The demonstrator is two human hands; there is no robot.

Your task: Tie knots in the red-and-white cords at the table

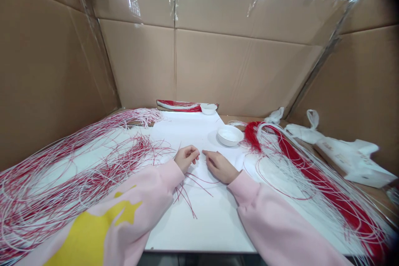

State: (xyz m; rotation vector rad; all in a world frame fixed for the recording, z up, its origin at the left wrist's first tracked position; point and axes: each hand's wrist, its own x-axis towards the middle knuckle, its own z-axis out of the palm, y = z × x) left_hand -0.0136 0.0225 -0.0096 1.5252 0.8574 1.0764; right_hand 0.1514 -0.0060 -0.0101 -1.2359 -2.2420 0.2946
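My left hand (186, 158) and my right hand (220, 167) rest palm-down on a white sheet (199, 226), their fingertips nearly meeting. The left fingers are curled, and the right fingers point towards them. Any thin strand between the fingers is too fine to make out. Several loose red-and-white strands (188, 193) lie just below my hands. A large tangled mass of red-and-white strands (71, 166) lies to the left, close to my left sleeve. A similar mass with a thick solid-red hank (311, 174) lies to the right of my right hand.
A white bowl (230, 135) stands near my right hand, and a smaller white bowl (208, 108) stands at the far edge. Beside it lies a red-and-white bundle (177, 105). White plastic packaging (343, 158) lies at right. Cardboard walls (218, 66) surround the table.
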